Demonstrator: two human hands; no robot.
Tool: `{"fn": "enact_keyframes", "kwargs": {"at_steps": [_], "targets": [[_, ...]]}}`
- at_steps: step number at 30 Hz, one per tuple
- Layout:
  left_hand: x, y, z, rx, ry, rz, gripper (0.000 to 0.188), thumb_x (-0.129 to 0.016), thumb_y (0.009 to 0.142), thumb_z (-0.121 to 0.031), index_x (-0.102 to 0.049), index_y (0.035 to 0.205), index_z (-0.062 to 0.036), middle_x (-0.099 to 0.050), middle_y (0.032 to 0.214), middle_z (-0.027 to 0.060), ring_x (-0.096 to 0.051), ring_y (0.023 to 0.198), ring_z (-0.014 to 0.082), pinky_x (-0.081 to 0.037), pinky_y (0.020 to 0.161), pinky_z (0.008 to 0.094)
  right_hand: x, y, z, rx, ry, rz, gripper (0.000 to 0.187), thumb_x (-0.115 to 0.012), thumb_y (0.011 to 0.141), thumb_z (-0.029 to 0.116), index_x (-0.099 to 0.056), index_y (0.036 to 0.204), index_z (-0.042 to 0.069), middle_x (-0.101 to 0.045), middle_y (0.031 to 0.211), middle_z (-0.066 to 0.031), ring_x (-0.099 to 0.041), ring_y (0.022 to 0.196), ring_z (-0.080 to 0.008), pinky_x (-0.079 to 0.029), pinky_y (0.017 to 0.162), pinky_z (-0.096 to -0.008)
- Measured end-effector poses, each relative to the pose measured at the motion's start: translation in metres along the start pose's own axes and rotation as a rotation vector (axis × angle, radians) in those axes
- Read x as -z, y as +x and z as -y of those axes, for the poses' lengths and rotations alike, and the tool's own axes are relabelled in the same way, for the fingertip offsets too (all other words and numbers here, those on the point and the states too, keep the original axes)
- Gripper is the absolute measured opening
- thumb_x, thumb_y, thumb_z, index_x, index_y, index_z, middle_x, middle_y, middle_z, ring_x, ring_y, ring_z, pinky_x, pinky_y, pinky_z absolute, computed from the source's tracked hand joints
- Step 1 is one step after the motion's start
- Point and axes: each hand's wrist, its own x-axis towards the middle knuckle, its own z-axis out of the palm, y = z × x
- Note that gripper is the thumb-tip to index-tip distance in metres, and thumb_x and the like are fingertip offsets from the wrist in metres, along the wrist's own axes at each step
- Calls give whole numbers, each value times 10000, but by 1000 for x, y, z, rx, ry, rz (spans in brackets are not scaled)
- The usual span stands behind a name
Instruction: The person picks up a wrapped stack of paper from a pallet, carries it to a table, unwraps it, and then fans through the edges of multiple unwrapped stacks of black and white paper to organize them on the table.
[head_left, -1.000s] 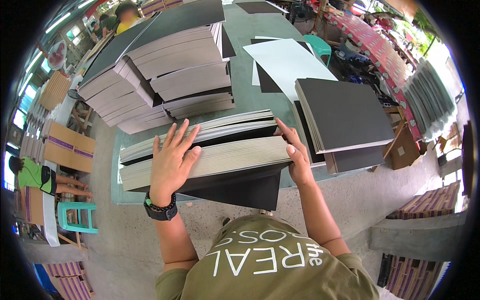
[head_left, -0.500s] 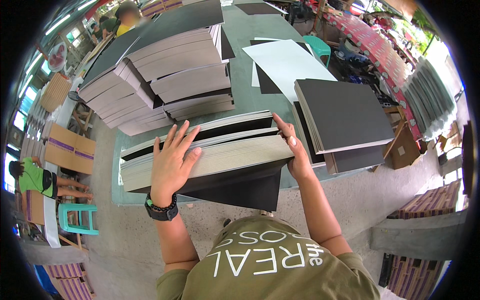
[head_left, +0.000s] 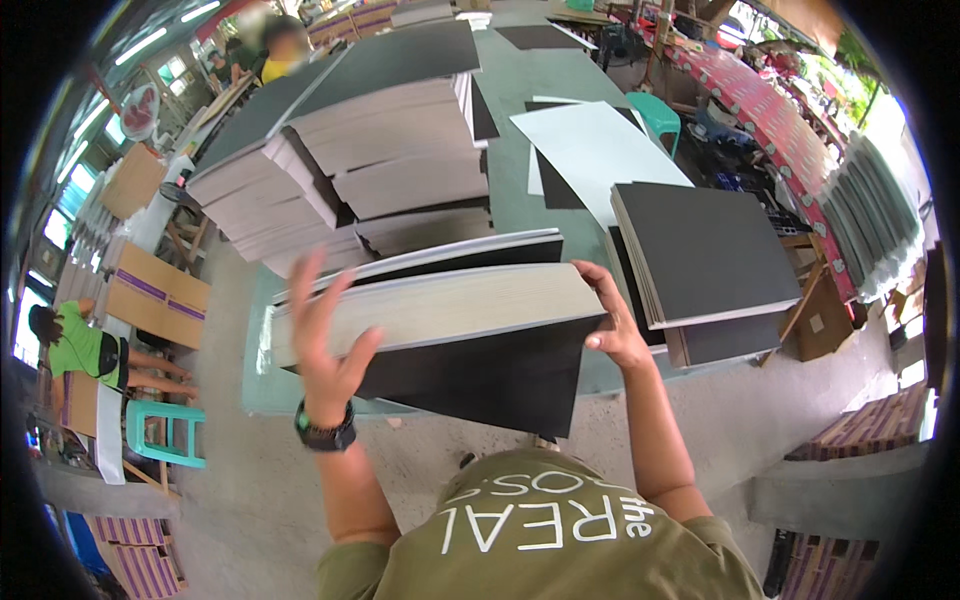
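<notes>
Left hand (head_left: 322, 335): fingers spread flat against the left end of the thick sheet stack (head_left: 440, 310).
Right hand (head_left: 612, 325): fingers curled, gripping its right end.
Stack: at the counter (head_left: 520, 200) near edge, black cover (head_left: 480, 375) hanging below.

Both forearms are stretched forward. The left hand (head_left: 322, 335) is spread flat, fingers splayed and seemingly blurred; the right hand (head_left: 612, 325) is curled in a grip, thumb underneath.

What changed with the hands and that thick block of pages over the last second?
The left hand lifted its fingers off the thick cream-edged block of pages, now touching only by its palm. The right hand stayed gripping the block's right end. The black cover sheet underneath and the stacks behind did not move.
</notes>
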Motion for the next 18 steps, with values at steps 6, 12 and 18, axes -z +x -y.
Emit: {"fn": "enact_keyframes", "kwargs": {"at_steps": [6, 12, 18], "targets": [[51, -125, 71, 534, -346, -220, 1032, -741, 627, -344, -146, 1421, -61, -234, 1437, 168, -266, 1311, 292, -262, 1044, 432, -12, 10, -2, -93, 196, 34, 801, -767, 511, 206, -383, 1195, 47, -474, 1131, -81, -414, 1124, -200, -296, 967, -323], [-13, -201, 89, 974, -1061, -339, 860, -616, 601, 120, -253, 1367, -23, -458, 1275, 110, -477, 1131, 246, -388, 958, 378, -26, -6, -20, -40, 113, -151, 771, -755, 543, 255, -381, 1188, 58, -455, 1097, -67, -422, 1063, -172, -315, 934, -309], [-16, -231, 146, 872, -964, -225, 752, -739, 685, -158, -346, 1310, -15, -469, 1246, 108, -468, 1128, 251, -371, 984, 383, -31, -25, -26, -28, -104, -82, 808, -815, 593, 239, -377, 1241, 38, -487, 1154, -99, -432, 1124, -200, -320, 972, -344]]}}
